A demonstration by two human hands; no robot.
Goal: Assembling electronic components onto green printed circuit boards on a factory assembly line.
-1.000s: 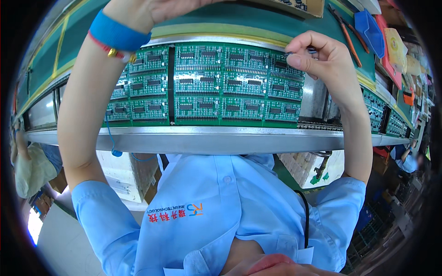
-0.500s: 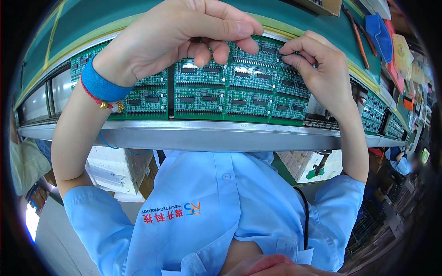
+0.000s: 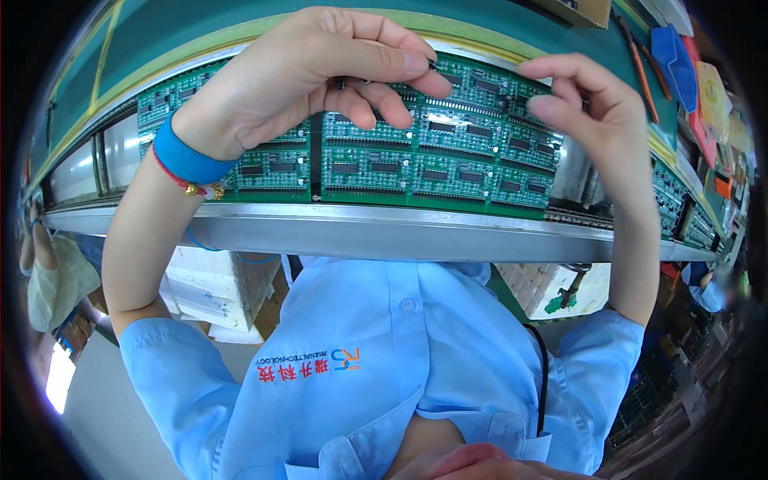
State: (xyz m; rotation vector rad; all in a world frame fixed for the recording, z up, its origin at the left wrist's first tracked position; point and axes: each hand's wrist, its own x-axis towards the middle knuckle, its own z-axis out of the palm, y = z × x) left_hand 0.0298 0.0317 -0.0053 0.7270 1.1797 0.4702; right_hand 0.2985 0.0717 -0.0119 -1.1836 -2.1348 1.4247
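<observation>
Green circuit-board panel (image 3: 416, 164), a grid of small identical boards dotted with black chips, lies on the metal conveyor rail (image 3: 384, 234) that runs across the head view, and both of the person's bare hands are over its far edge. The left hand (image 3: 308, 76) arches over the upper left part of the panel with its fingers curled down; thumb and forefinger are pinched on a tiny dark component (image 3: 433, 63) at the fingertips, though the piece is so small that its kind cannot be made out, and the palm hides the boards beneath it. A blue wristband (image 3: 188, 158) and a thin red cord with beads circle that wrist. The right hand (image 3: 596, 112) is held over the panel's upper right corner, fingers bent and drawn together toward the thumb; whether anything sits between them cannot be told, since the fingertips cover that spot. More green boards (image 3: 680, 212) continue along the rail to the right, bent and cut off by the fisheye rim. Beyond the panel, a green work surface (image 3: 208, 36) is cropped by the top edge, with blurred coloured bins (image 3: 680, 60) at the upper right. Below the rail, the person's light blue shirt (image 3: 384, 376) fills the lower frame.
</observation>
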